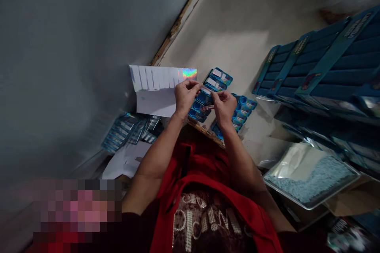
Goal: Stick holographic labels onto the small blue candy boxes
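Over blue rectangular plastic cases (215, 83) right of a white paper sheet (156, 104), left hand (187, 95) and right hand (225, 104) pinch nearly closed, any hold unclear.

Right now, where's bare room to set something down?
Bare pale surface lies beyond the blue cases, between the chipped edge and stacked boxes. Crowded: blue cases around the right hand, a white sheet beside the left hand.

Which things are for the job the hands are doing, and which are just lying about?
Seem part of the job:
thin pale strip between the left hand and right hand
small blue plastic cases beneath
white paper sheet with shiny strips beside

Seem just lying about:
silver metal tray of pale-blue bits
brown cardboard
perhaps stacked blue printed packages
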`<state>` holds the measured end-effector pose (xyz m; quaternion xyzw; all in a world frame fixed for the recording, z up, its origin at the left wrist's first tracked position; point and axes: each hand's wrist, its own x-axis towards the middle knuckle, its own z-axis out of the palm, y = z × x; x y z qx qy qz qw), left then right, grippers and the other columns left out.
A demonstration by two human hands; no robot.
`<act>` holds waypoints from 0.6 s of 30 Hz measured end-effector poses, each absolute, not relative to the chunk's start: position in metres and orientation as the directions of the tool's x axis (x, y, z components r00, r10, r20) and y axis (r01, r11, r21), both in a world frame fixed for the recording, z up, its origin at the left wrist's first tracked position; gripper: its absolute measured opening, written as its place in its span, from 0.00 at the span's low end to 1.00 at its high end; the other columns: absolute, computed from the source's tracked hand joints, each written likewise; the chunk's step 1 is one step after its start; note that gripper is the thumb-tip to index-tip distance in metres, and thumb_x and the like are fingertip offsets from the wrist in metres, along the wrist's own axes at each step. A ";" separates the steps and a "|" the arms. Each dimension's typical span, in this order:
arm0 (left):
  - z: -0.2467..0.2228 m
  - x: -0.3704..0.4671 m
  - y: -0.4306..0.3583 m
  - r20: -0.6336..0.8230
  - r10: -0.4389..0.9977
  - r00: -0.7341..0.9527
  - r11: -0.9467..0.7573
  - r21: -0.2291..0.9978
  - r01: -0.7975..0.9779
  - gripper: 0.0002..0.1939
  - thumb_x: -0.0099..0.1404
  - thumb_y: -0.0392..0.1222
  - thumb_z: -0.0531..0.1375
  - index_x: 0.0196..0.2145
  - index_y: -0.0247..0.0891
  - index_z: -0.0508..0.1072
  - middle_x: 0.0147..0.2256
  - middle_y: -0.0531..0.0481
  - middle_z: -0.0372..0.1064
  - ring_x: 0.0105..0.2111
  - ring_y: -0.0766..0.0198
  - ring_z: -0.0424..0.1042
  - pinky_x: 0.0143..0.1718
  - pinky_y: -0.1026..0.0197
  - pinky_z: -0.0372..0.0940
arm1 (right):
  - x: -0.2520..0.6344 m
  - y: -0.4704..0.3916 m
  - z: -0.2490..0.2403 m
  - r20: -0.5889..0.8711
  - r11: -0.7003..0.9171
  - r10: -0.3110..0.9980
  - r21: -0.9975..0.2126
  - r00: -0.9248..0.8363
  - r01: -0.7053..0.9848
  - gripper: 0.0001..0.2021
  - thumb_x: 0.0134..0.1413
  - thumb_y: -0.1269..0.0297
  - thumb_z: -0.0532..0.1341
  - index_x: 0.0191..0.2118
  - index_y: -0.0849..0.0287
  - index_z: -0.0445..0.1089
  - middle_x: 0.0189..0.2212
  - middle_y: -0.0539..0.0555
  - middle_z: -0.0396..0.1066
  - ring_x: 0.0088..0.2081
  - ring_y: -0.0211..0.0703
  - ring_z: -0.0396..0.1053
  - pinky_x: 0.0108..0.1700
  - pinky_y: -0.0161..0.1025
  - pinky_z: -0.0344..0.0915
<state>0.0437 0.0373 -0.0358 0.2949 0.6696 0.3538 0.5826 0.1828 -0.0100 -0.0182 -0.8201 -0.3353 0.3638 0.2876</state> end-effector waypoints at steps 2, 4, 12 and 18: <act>-0.039 0.044 0.037 -0.581 0.801 -0.143 0.582 0.812 -0.038 0.04 0.63 0.34 0.72 0.32 0.37 0.81 0.26 0.54 0.76 0.25 0.70 0.73 0.31 0.66 0.68 | 0.182 -0.010 -0.018 -0.389 -0.606 0.771 -0.694 0.505 0.390 0.14 0.59 0.52 0.67 0.30 0.57 0.78 0.27 0.52 0.79 0.30 0.45 0.74 0.39 0.41 0.66; -0.040 0.046 0.037 -0.589 0.796 -0.141 0.585 0.808 -0.071 0.04 0.63 0.33 0.72 0.31 0.37 0.81 0.26 0.54 0.76 0.25 0.70 0.72 0.31 0.66 0.68 | 0.182 -0.009 -0.019 -0.392 -0.611 0.773 -0.673 0.499 0.418 0.14 0.61 0.52 0.65 0.31 0.56 0.77 0.28 0.52 0.79 0.31 0.46 0.75 0.40 0.41 0.66; -0.045 0.054 0.046 -0.850 0.526 -0.027 0.800 0.506 -0.321 0.09 0.62 0.27 0.70 0.31 0.36 0.75 0.25 0.54 0.73 0.25 0.69 0.70 0.32 0.64 0.68 | 0.195 0.001 -0.021 -0.440 -0.689 0.723 -0.499 0.532 0.525 0.18 0.53 0.52 0.73 0.26 0.53 0.66 0.25 0.49 0.74 0.30 0.45 0.69 0.38 0.41 0.63; -0.056 0.059 0.044 -0.768 0.587 -0.255 0.735 0.638 -0.228 0.16 0.56 0.23 0.71 0.35 0.39 0.71 0.26 0.58 0.65 0.26 0.68 0.68 0.35 0.64 0.67 | 0.206 -0.008 -0.025 -0.526 -0.683 0.708 -0.680 0.471 0.267 0.22 0.49 0.47 0.74 0.26 0.52 0.61 0.22 0.43 0.65 0.27 0.39 0.64 0.32 0.37 0.64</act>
